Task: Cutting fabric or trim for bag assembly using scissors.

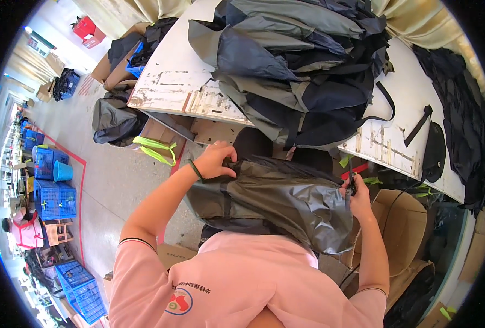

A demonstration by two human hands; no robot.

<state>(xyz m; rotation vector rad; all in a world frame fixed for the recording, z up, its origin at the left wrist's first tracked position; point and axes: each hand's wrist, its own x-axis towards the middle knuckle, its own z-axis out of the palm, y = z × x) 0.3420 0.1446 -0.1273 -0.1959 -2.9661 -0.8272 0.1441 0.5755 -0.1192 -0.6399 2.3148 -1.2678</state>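
A shiny dark olive fabric piece [275,188], sewn like part of a bag, lies draped across my lap. My left hand [218,162] is closed on its upper left edge, thumb and fingers pinching the cloth. At the right end of the fabric, my right hand [358,195] is closed around a slim dark tool [352,177] that points upward; its exact kind is too small to make out. Beyond my hands, a large heap of black and olive bag pieces [302,71] covers the middle of the white table [171,82].
Right of my lap stands an open cardboard box [401,229]. Black fabric [455,104] and a black strap piece [433,147] lie on the table's right part. Neon yellow strips [155,148] hang at the left. Blue crates [57,199] and another person [25,227] are farther left.
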